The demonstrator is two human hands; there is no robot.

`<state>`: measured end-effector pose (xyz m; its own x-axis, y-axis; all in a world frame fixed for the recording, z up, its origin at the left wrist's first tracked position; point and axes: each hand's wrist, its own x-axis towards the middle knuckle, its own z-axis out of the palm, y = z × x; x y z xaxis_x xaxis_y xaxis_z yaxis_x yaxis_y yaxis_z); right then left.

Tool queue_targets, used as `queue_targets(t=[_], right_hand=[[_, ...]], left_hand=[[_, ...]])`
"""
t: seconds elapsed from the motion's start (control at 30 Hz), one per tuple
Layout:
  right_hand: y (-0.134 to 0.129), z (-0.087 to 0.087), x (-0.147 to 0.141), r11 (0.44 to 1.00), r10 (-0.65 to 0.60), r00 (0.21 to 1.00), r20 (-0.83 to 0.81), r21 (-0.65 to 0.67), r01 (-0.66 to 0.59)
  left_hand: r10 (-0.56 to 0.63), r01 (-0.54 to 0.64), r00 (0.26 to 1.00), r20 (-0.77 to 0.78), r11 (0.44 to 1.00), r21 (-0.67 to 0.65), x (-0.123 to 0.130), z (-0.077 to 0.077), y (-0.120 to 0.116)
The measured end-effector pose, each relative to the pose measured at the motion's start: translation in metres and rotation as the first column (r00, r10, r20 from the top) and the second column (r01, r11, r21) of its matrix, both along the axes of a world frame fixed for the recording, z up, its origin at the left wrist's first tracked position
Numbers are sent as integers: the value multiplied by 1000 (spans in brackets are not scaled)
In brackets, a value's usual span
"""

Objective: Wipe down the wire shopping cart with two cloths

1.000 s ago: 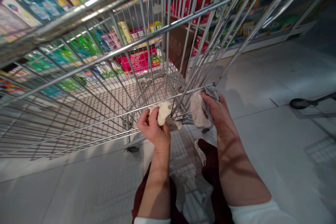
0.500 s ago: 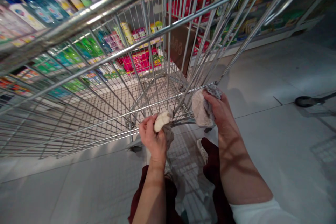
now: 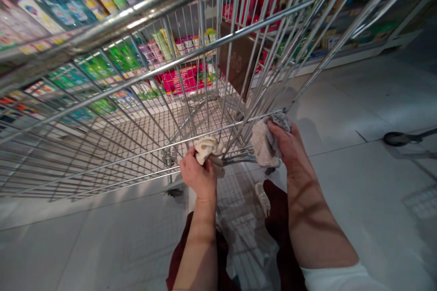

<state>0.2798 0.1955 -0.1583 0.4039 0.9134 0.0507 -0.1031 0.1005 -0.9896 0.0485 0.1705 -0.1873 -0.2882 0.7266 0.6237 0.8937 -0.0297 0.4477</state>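
A metal shopping cart [image 3: 150, 72] fills the upper part of the head view. My left hand [image 3: 199, 175] is closed on a crumpled cream cloth [image 3: 206, 148] against the low side bars of the cart. Part of this cloth hangs down beyond my fingers. To the right, my right hand [image 3: 285, 145] grips a bunched grey cloth [image 3: 264, 143], fluffy in texture, at the end of a cart rail. My right fingertips are partly hidden in the folds.
Behind the cart stand shelves with bottles [image 3: 61, 7] and colourful packs [image 3: 184, 77]. A brown panel [image 3: 236, 57] hangs on the cart. Pale floor tiles [image 3: 358, 191] lie below, with a black caster wheel [image 3: 398, 139] at the right. My feet are beneath my hands.
The cream cloth in my left hand has opened out from a compact fold into looser folds. My right hand stays on the grey cloth, and the view has shifted slightly.
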Motion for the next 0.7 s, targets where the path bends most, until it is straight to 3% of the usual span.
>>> queue_targets(t=[0.07, 0.13, 0.2, 0.3, 0.37, 0.43, 0.53, 0.7], right_hand=[[0, 2, -2, 1000, -8, 1000, -14, -5, 7], [0, 3, -4, 1000, -18, 999, -29, -7, 18], [0, 4, -5, 1000, -28, 998, -47, -3, 28], [1, 3, -5, 999, -39, 997, -66, -1, 39], [2, 2, -5, 999, -41, 997, -68, -2, 41], [1, 2, -5, 999, -39, 998, -58, -5, 39], [1, 4, -6, 999, -38, 998, -44, -13, 38], [1, 3, -4, 999, -42, 998, -51, -21, 41]], left_hand=[[29, -28, 1000, 3, 985, -169, -2, -6, -3], [29, -25, 999, 14, 969, -244, -4, -9, -5], [-21, 29, 999, 44, 984, -177, -5, -8, -7], [-126, 117, 988, 91, 988, 98, -7, 3, -9], [-94, 52, 987, 128, 953, 298, -12, 15, -8], [29, -104, 983, 182, 902, 418, -19, 25, -5], [164, -239, 964, 211, 880, 410, -28, 29, 3], [135, -175, 975, 179, 956, 235, -27, 12, 7]])
